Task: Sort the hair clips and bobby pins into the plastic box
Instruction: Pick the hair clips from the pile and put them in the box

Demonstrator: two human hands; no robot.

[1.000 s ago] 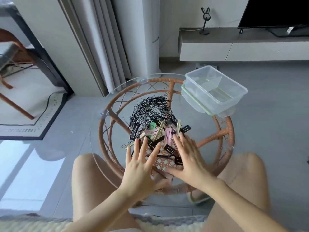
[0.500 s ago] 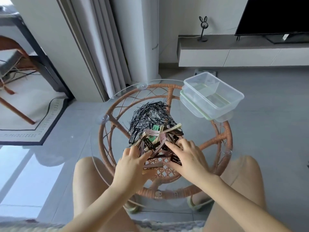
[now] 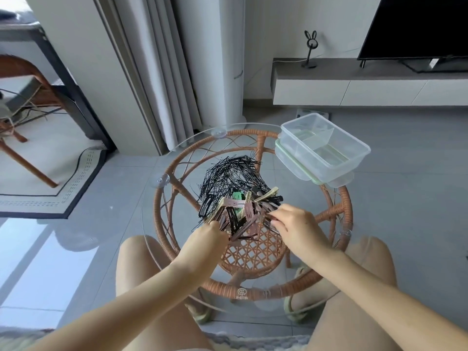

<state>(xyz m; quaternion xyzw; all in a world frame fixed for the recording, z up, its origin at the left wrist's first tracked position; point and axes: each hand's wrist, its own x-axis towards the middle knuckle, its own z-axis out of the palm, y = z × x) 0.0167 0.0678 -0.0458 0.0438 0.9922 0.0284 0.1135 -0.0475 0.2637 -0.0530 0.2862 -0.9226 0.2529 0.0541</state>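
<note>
Head view showed the left hand and right hand both closed around the hair clips heaped beside bobby pins on the glass worktop, the plastic box well apart.

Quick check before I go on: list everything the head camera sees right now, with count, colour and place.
bobby pins: a tangled heap, black, table centre, far side
hair clips: a pile, pink, brown, black, cream, one green, near side of the pins
plastic box: one, clear, empty, far right table edge
lid: one, clear with green rim, under the box
table: one, glass top on rattan frame
television: one, black, upper right
hands: left and right, both fingering the clip pile
</note>
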